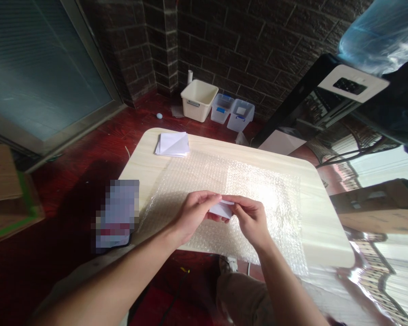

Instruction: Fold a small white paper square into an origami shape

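Note:
Between my two hands is a small folded piece of white paper [221, 209], held above the table. My left hand [195, 212] grips its left side, thumb on top and fingers underneath. At the paper's right edge, the thumb and forefinger of my right hand [253, 219] pinch it. Beneath both hands a sheet of clear bubble wrap [193, 181] lies spread over the table [313, 190], shining on its right half. A stack of white paper sheets [172, 144] rests at the table's far left corner.
On the floor behind the table stand a cream basket [200, 102] and two clear plastic bins [240, 115]. A water dispenser [299, 104] rises at the right, with a cardboard box [377, 203] nearer. Another cardboard box [7, 190] is at the left. A blurred-out object [119, 213] adjoins the table's left edge.

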`<state>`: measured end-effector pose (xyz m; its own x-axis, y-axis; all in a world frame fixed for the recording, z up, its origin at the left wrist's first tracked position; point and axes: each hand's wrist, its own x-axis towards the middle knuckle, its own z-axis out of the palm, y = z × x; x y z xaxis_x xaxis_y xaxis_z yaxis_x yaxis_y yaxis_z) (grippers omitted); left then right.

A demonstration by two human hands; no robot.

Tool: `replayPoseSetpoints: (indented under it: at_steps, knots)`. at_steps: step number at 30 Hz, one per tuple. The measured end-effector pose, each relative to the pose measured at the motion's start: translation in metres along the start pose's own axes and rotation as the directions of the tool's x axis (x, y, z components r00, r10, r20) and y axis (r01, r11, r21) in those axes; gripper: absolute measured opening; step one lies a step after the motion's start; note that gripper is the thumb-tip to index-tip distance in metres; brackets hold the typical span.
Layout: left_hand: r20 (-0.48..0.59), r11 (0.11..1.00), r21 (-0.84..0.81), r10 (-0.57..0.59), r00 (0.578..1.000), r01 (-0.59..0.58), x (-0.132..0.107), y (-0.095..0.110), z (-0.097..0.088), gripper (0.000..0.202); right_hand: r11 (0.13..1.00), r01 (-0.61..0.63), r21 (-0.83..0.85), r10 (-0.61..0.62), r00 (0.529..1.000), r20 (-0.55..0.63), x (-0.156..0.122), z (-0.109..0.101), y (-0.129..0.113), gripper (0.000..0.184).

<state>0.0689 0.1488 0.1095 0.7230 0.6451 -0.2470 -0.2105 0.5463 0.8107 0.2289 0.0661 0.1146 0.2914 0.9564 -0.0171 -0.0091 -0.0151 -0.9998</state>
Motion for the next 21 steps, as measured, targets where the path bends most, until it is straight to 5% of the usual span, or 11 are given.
replayPoseSetpoints:
  at_steps: [8,13,21]
  knots:
    - [-0.134,0.985,0.145,0.117,0.984,-0.097,0.0014,0.0004,-0.0020,0.025,0.964,-0.118,0.236,0.120,0.993,0.009,0.0019,0.0011,0.0035,0.034]
    - [-0.130,0.946,0.266,0.226,0.965,-0.186,0.0040,-0.0020,-0.0070,0.029,0.976,-0.155,0.156,0.153,0.988,0.025,0.0043,0.0037,-0.0007,0.029]
    - [-0.124,0.967,0.205,0.177,0.976,-0.150,0.0041,-0.0012,-0.0062,0.035,0.982,-0.136,0.128,0.140,0.990,-0.017,0.0045,0.0006,-0.0039,0.030]
